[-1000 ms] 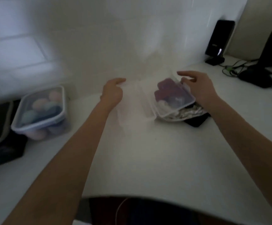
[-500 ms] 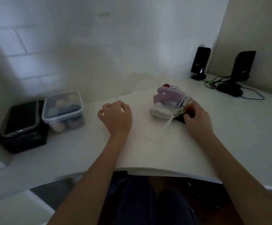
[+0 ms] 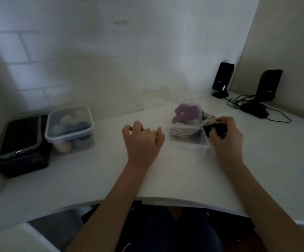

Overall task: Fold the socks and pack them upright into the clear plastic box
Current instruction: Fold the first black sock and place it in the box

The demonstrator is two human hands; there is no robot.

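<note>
A clear plastic box (image 3: 197,143) stands on the white desk, right of centre. Behind it a second clear container (image 3: 193,110) leans, with purple socks (image 3: 183,113) showing through it. A pale sock (image 3: 181,132) lies in the box. My right hand (image 3: 226,138) is closed on a dark sock (image 3: 214,129) at the box's right end, next to a striped sock (image 3: 208,117). My left hand (image 3: 142,140) rests on the desk left of the box, fingers loosely curled, holding nothing.
A lidded clear box with coloured rolled socks (image 3: 69,129) stands at the left, beside a phone on a black box (image 3: 19,140). Two black speakers (image 3: 222,79) (image 3: 267,86) with cables stand at the back right. The desk's front edge (image 3: 165,200) curves close to my body.
The view has pulled back and my hands have come toward me. My right hand has closed on the dark sock beside the box. My left hand has let go of the container and rests on the desk.
</note>
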